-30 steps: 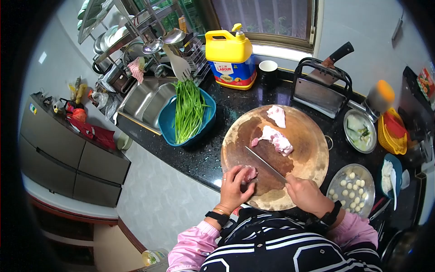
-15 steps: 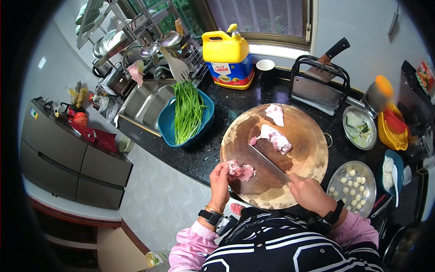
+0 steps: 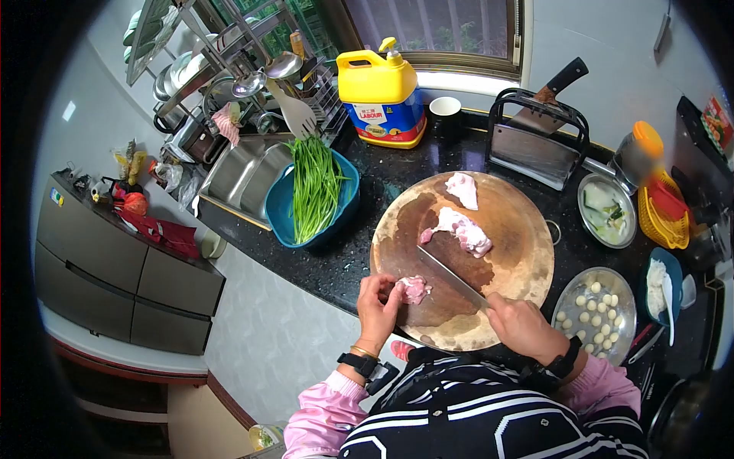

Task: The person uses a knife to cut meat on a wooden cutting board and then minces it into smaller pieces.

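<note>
A round wooden chopping board point(image 3: 527, 245) lies on the counter. My right hand point(image 3: 521, 327) is closed round the handle of a kitchen knife point(image 3: 451, 277), whose blade slants up and left across the board. At the board's left front, my left hand point(image 3: 378, 307) has bent fingers and thumb closed at the left edge of a small piece of raw pink meat point(image 3: 414, 290). The fingertips are partly hidden. Beyond the blade lie a larger chunk of raw meat point(image 3: 463, 232) and a pale, fatty piece point(image 3: 462, 190).
Left of the board stands a blue basin point(image 3: 350, 200) of green chives point(image 3: 315, 191), beside the sink point(image 3: 256, 176). Behind are a yellow detergent jug point(image 3: 380, 96) and a knife rack point(image 3: 533, 149). To the right sits a metal plate point(image 3: 615, 340) with small dough balls.
My left hand has lowered the lifted part of the meat, which now lies more bunched together on the board. The knife and my right hand have hardly moved.
</note>
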